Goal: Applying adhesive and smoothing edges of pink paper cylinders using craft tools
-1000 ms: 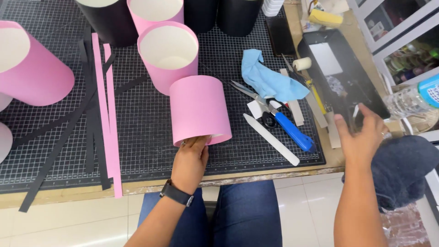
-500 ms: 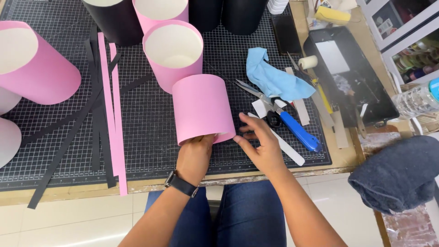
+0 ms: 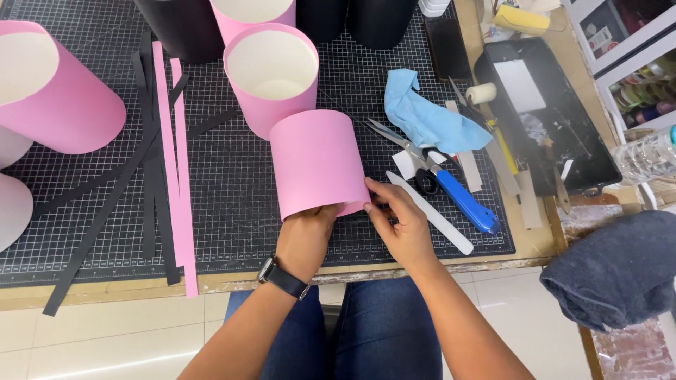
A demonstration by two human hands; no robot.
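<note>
A pink paper-covered cylinder [image 3: 317,162] lies on its side on the black cutting mat [image 3: 232,211], its open end toward me. My left hand [image 3: 304,236], with a black watch on the wrist, reaches into that open end and holds the tube. My right hand [image 3: 394,218] pinches the tube's lower right rim with its fingertips. Just right of that hand lie a white flat folding tool [image 3: 431,213] and blue-handled scissors [image 3: 451,193].
An upright pink cylinder [image 3: 271,74] stands behind the held one; another pink tube [image 3: 56,88] lies at far left. Pink and black paper strips [image 3: 172,162] cross the mat. A blue cloth [image 3: 429,119], black tray [image 3: 556,119] and dark towel [image 3: 612,271] are at right.
My right hand came back from the black tray at far right to the pink cylinder and now pinches its rim. The left hand stayed in the tube's open end.
</note>
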